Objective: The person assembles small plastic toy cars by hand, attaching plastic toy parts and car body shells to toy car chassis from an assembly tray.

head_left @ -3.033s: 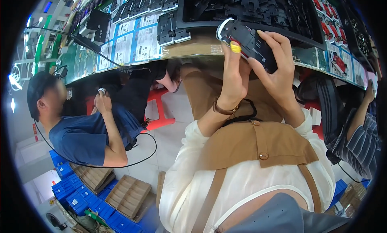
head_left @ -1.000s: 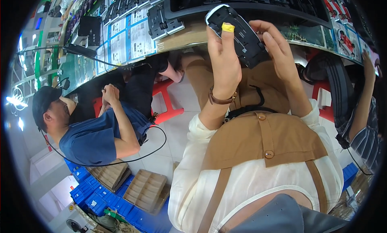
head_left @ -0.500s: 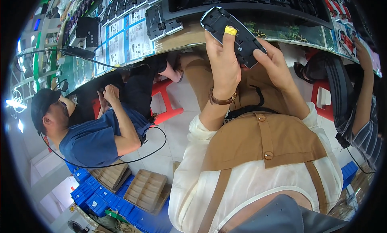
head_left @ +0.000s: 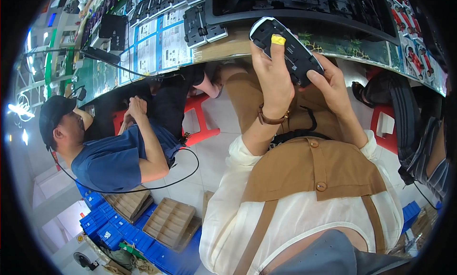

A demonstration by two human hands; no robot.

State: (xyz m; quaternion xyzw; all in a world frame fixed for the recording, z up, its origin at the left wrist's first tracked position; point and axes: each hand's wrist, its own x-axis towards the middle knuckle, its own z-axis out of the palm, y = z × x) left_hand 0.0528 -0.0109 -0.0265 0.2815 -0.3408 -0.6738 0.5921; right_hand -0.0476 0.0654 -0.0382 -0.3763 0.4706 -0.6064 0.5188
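A toy car [head_left: 304, 68], white-edged with its black underside facing up, is held at a slant over the front edge of the table. My left hand [head_left: 275, 87] grips its far left part, the thumb lying across the underside with yellow tape on its tip. My right hand [head_left: 335, 89] pinches the near right end between thumb and fingers. The fingers beneath the car are mostly hidden. Just beyond it is a large black tray [head_left: 366, 33] with dark parts in it. Left of the tray, black and white car bases [head_left: 196, 27] lie on printed sheets.
A black box [head_left: 112, 31] and cable stand on the table's left. Red toy cars [head_left: 413, 58] lie at the far right. A seated person in blue [head_left: 114, 158] is at left, another person [head_left: 431, 151] at right. Blue crates [head_left: 128, 234] and brown divided trays [head_left: 170, 218] lie behind.
The view has shifted slightly, and table, hands and car appear further right. My grip on the car looks the same. The person at right has lowered an arm from the table.
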